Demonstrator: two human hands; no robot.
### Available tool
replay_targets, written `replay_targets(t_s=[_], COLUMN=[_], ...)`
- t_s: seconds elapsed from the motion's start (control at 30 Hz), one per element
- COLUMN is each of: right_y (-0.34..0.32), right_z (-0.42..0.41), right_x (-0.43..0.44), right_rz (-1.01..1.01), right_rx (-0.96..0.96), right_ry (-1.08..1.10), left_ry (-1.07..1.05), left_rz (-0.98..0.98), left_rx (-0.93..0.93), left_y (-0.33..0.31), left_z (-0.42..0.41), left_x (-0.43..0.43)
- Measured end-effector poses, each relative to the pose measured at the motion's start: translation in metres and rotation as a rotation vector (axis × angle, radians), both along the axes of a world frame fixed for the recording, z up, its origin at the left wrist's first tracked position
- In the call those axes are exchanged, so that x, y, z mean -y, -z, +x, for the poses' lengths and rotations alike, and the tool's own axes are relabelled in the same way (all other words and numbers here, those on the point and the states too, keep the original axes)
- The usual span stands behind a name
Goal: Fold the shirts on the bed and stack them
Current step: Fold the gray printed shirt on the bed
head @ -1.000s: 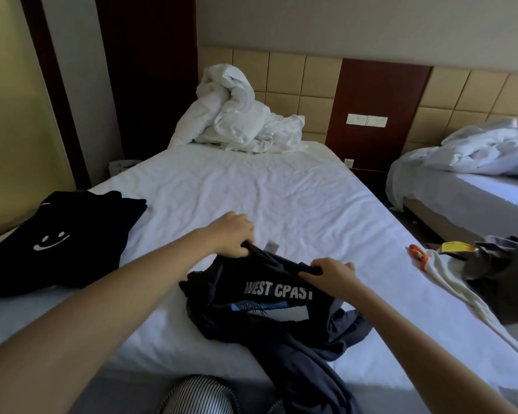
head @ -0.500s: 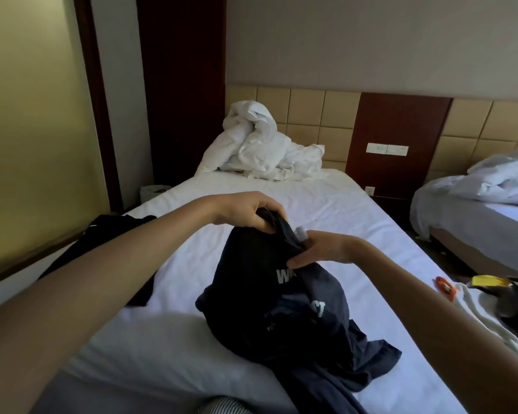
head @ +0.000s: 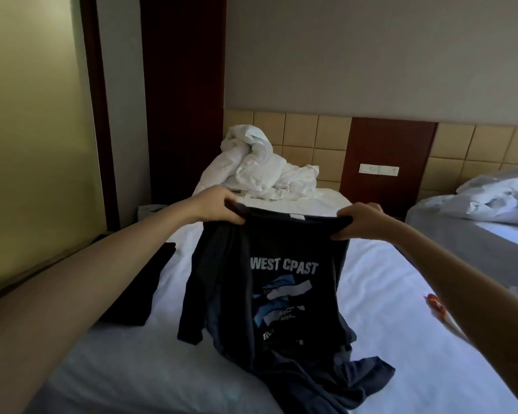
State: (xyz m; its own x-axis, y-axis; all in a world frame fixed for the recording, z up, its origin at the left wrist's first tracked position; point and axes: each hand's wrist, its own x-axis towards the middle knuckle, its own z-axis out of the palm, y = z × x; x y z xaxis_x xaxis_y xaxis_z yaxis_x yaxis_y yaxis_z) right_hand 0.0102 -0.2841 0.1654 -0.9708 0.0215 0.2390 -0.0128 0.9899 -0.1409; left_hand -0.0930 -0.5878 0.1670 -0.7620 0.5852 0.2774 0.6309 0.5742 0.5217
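"WEST CPAST" on dark shirt (head: 269, 294)

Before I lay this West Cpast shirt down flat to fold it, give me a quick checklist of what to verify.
1. Left hand grips one shoulder of the dark shirt: ok.
2. Right hand grips the other shoulder: ok.
3. Shirt hanging free and straight: not ok; its lower part lies bunched on the bed.
4. Print side known: ok; it faces you.
5. Black shirt out of the way: ok; it lies apart, to the left.
6. Sheet behind the held shirt free: cannot tell; hidden.
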Motion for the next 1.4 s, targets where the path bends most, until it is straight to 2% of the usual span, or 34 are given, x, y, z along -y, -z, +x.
replay_targets(t_s=[0.1,0.17,0.23,0.3,0.37,0.4,0.47,0.53,0.6,0.67,0.77,0.83,0.87,0.93,1.0,1.07,1.1,1.17,1.23,1.3,1.4], right_y=[0.007,0.016,0.025,0.033,0.04,0.043,0.052,0.062,0.07,0.075,0.08,0.089,0.093,0.1,0.103,0.103,0.104,0.102,0.097,0.09,0.091], right_z=[0.011,0.017,0.021,0.025,0.028,0.031,0.038,0.044,0.048,0.054,0.064,0.063,0.063,0.062,0.064,0.069,0.071,0.073,0.074,0.076,0.073], right_x=[-0.01,-0.018,-0.019,-0.018,-0.021,-0.025,-0.029,-0.028,-0.022,-0.014,-0.003,-0.002,-0.002,-0.006,-0.01,-0.012,-0.013,-0.012,-0.01,-0.007,-0.004], right_rz=[-0.56,-0.829,-0.919,-0.829,-0.817,-0.873,-1.034,-1.095,-1.054,-0.922,-0.497,-0.209,-0.163,-0.291,-0.631,-0.928,-1.011,-1.096,-1.087,-0.833,-0.253], right_rx=[-0.005,0.016,0.091,0.165,0.207,0.237,0.312,0.386,0.423,0.497,0.663,0.69,0.661,0.562,0.48,0.469,0.481,0.5,0.525,0.557,0.567], right_ry=[-0.028,-0.044,-0.065,-0.044,-0.048,-0.074,-0.124,-0.124,-0.102,-0.129,-0.124,-0.061,-0.041,-0.03,-0.029,-0.054,-0.063,-0.105,-0.162,-0.219,-0.187], left_ry=[-0.059,-0.005,0.047,0.046,0.075,0.128,0.195,0.181,0.18,0.226,0.281,0.256,0.238,0.236,0.266,0.237,0.216,0.196,0.23,0.253,0.277], left_rz=[0.229,0.338,0.404,0.377,0.237,0.131,-0.16,-0.459,-0.52,-0.36,-0.021,0.081,0.091,0.065,-0.06,-0.24,-0.272,-0.21,-0.091,-0.027,-0.06], left_rx=[0.106,0.201,0.256,0.217,0.249,0.339,0.544,0.55,0.556,0.671,0.934,0.989,0.982,0.952,0.881,0.731,0.666,0.624,0.706,0.82,0.876], left_y=[0.009,0.018,0.03,0.042,0.053,0.056,0.066,0.082,0.096,0.104,0.108,0.112,0.113,0.114,0.114,0.116,0.116,0.114,0.11,0.11,0.117], left_z=[-0.01,-0.01,-0.006,-0.002,0.001,0.003,0.012,0.023,0.027,0.029,0.024,0.023,0.024,0.03,0.036,0.042,0.044,0.044,0.042,0.038,0.037], left_x=[0.013,0.018,0.015,0.011,0.012,0.014,0.015,0.011,0.005,0.007,0.018,0.021,0.02,0.019,0.015,0.01,0.007,0.004,0.007,0.011,0.007])
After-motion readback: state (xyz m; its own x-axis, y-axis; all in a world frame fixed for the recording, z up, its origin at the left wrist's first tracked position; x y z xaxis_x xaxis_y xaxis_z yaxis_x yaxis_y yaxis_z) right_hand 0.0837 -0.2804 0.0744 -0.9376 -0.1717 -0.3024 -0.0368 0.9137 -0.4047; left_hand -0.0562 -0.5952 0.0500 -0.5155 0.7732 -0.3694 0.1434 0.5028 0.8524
